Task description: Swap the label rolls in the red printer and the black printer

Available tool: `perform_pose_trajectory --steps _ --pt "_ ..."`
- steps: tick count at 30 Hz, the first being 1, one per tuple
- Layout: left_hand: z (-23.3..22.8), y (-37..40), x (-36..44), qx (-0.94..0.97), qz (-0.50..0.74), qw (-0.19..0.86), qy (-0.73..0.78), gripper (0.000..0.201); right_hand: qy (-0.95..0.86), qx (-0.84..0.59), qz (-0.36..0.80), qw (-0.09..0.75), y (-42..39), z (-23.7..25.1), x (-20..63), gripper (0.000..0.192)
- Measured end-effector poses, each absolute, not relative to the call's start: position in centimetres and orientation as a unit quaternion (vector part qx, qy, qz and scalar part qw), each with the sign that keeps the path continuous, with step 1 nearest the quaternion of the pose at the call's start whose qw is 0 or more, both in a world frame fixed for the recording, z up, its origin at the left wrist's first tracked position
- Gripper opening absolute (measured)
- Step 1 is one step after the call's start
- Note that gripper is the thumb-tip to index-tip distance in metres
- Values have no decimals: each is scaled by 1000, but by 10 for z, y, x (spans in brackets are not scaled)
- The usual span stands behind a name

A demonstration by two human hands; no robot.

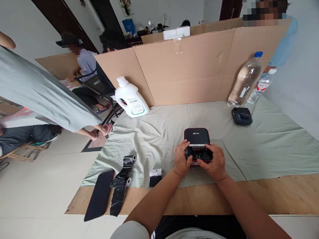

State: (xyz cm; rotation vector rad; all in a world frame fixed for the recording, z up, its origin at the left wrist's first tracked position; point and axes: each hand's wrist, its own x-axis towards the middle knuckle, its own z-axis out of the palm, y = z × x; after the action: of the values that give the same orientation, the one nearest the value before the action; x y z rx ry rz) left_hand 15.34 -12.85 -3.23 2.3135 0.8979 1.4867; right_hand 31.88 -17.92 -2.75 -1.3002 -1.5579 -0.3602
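Note:
A black label printer (196, 136) with rounded corners and red trim rests on the cloth in front of me. A pale strip runs across its middle, and small marks show on its lower panel. My left hand (181, 156) grips its left side, fingers along the edge and thumb near the lower front. On the other side, my right hand (214, 160) clasps it the same way. To the left of my forearm lies a small silver-and-black roll (155, 177). Farther left are two partly unwound rolls of shiny black film (127, 165), beside a dark flat tablet-like slab (99, 195).
A green cloth (170, 133) covers the wooden table (252, 194). At the back stand a cardboard partition (189, 72), a white jug (133, 101), a large bottle (246, 81) and a smaller bottle (261, 87). A black device (242, 116) sits right. Other people are beyond.

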Motion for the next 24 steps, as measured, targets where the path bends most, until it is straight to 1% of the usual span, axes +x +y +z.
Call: perform_pose_trajectory --steps 4,7,9,11,13,14,15,16,19,22,24 --pt "-32 -129 153 787 526 130 295 42 -653 -535 -152 514 -176 -28 322 60" --pt "-31 -134 155 762 532 191 316 45 -642 -546 -101 528 -181 -33 317 58" --pt "-30 -140 156 714 526 269 375 57 -596 -594 -27 540 -189 -39 308 68" --pt "-29 -144 157 636 509 393 426 67 -517 -651 86 550 -196 -42 297 80" --pt "-26 -142 155 553 486 528 424 68 -461 -667 189 553 -197 -41 284 85" --pt "-25 -137 151 520 481 575 411 66 -455 -660 222 555 -194 -37 278 85" --pt "-23 -130 146 495 485 600 400 65 -461 -648 240 556 -186 -32 272 86" --pt "-21 -119 139 479 497 606 396 65 -476 -634 246 557 -174 -26 265 86" --pt "-13 -69 106 460 550 575 393 66 -542 -580 261 549 -117 -4 240 84" --pt "-8 -9 63 428 598 557 386 64 -598 -540 289 518 -48 11 206 81" --pt "-7 26 35 408 618 551 386 63 -620 -523 314 493 -7 12 182 81"
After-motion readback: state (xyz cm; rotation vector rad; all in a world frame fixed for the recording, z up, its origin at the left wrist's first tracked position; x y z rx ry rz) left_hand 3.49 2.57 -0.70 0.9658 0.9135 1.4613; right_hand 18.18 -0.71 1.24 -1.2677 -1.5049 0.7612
